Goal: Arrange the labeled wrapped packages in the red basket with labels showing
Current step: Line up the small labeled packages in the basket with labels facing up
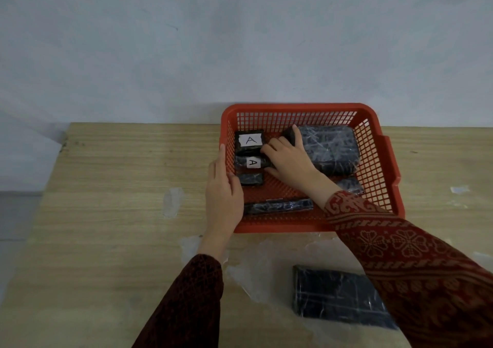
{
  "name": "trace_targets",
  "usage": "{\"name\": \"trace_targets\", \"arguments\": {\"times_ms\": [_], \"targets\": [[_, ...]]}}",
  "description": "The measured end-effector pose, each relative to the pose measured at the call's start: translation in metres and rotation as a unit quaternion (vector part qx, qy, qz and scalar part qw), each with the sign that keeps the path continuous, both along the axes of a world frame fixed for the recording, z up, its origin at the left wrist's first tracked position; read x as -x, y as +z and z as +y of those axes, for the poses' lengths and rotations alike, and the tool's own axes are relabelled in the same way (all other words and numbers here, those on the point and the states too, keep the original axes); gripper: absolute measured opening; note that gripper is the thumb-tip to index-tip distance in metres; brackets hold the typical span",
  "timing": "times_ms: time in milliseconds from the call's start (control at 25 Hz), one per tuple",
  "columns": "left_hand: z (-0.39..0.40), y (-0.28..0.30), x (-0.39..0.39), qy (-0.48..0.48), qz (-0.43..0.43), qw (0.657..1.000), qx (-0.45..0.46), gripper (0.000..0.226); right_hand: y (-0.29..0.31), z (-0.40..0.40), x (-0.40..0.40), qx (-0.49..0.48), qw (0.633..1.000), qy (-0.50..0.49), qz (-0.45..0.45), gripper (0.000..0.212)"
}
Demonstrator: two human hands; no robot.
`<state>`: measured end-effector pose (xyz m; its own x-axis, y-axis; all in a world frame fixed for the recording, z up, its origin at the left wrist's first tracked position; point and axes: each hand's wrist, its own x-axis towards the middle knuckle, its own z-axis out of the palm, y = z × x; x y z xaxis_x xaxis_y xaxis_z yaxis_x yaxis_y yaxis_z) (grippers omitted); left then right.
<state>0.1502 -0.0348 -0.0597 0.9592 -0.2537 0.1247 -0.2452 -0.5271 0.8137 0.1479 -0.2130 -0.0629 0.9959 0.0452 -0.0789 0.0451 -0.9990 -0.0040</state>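
The red basket (378, 161) stands at the table's far edge, against the wall. Inside at the left lie two dark wrapped packages with white "A" labels facing up, one (249, 140) behind the other (252, 163). Below them sit a small unlabeled package (250, 179) and a long thin one (278, 206). A large wrapped package (330, 147) fills the right side. My right hand (288, 158) is inside the basket, fingers closed on a small dark package (291, 135) beside the large one. My left hand (222, 193) grips the basket's left wall.
A flat dark wrapped package (338, 294) lies on the wooden table (120, 214) in front of the basket, on crumpled clear plastic film (256, 273). Another small package (350, 185) rests in the basket's right part. Scraps of tape or film dot the table.
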Motion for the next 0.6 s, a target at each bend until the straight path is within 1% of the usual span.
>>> {"name": "trace_targets", "arguments": {"times_ms": [80, 160, 200, 240, 360, 440, 520, 600], "targets": [[0.002, -0.001, -0.001, 0.004, 0.003, 1.0, 0.006, 0.061, 0.003, 0.007, 0.005, -0.023, 0.999, 0.009, -0.045, 0.037], [0.002, -0.001, 0.0, 0.004, 0.007, 1.0, 0.017, 0.06, 0.001, 0.016, 0.013, -0.044, 0.995, 0.05, -0.076, 0.039], [0.002, 0.0, 0.0, 0.004, 0.01, 1.0, 0.022, 0.06, 0.0, 0.023, 0.016, -0.058, 0.994, 0.07, -0.067, 0.043], [0.002, 0.0, 0.0, 0.004, 0.013, 1.0, 0.026, 0.06, -0.001, 0.029, 0.018, -0.07, 0.994, 0.079, -0.039, 0.048], [0.002, 0.0, -0.001, 0.004, 0.018, 0.999, 0.032, 0.059, -0.004, 0.034, 0.019, -0.109, 0.991, 0.048, 0.056, 0.056], [0.002, 0.0, 0.0, 0.002, 0.026, 0.999, 0.032, 0.06, -0.003, 0.033, 0.018, -0.13, 0.989, 0.026, 0.071, 0.057], [0.003, -0.001, 0.0, 0.002, 0.025, 0.999, 0.03, 0.06, -0.002, 0.033, 0.019, -0.115, 0.991, 0.029, 0.068, 0.055], [0.003, -0.001, 0.0, 0.002, 0.024, 0.999, 0.03, 0.061, -0.003, 0.033, 0.019, -0.13, 0.989, 0.02, 0.067, 0.051]]}}
